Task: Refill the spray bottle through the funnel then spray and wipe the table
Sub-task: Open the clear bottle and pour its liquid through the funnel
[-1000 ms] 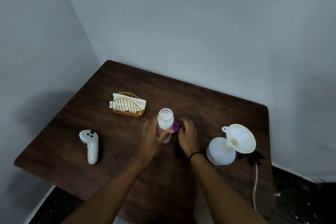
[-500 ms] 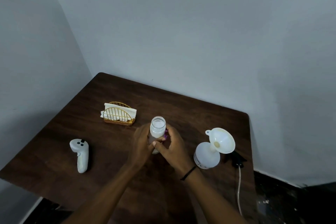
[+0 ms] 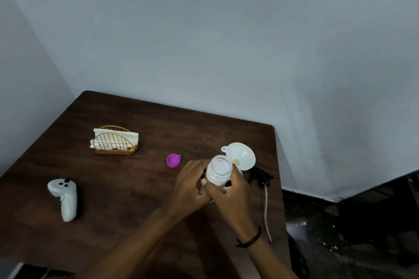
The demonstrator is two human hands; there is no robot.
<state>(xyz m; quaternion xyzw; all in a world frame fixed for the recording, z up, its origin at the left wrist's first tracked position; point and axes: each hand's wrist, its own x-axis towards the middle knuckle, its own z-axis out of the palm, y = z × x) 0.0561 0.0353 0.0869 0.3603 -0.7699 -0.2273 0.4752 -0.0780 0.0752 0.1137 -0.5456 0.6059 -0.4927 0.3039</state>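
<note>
1. A small open bottle (image 3: pixel 219 172) of milky white liquid, its cap off, is held above the dark wooden surface (image 3: pixel 127 188), just in front of the funnel (image 3: pixel 241 156).
2. The right hand (image 3: pixel 229 197) is wrapped around the lower part of the bottle, fingers clenched on it from the near right side.
3. The left hand (image 3: pixel 189 188) touches the bottle's left side; its fingers curl toward the bottle, but whether they truly grip it cannot be told.
4. The white funnel stands just behind the bottle, its wide mouth tilted toward the camera.
5. Whatever the funnel sits in is almost wholly hidden behind the bottle and right hand.
6. A black spray head (image 3: pixel 260 175) with a pale tube (image 3: pixel 267 213) lies on the surface just right of the funnel, the tube trailing toward the near edge.
7. A purple cap (image 3: pixel 173 160) lies open side up on the surface, left of the funnel and apart from both hands.
8. A gold wire holder (image 3: pixel 115 142) with white napkins stands further left of the funnel, well apart from it.
9. A white controller (image 3: pixel 64 197) lies far left of the funnel, near the surface's left edge.
10. A dark band (image 3: pixel 250 239) circles the right wrist.
</note>
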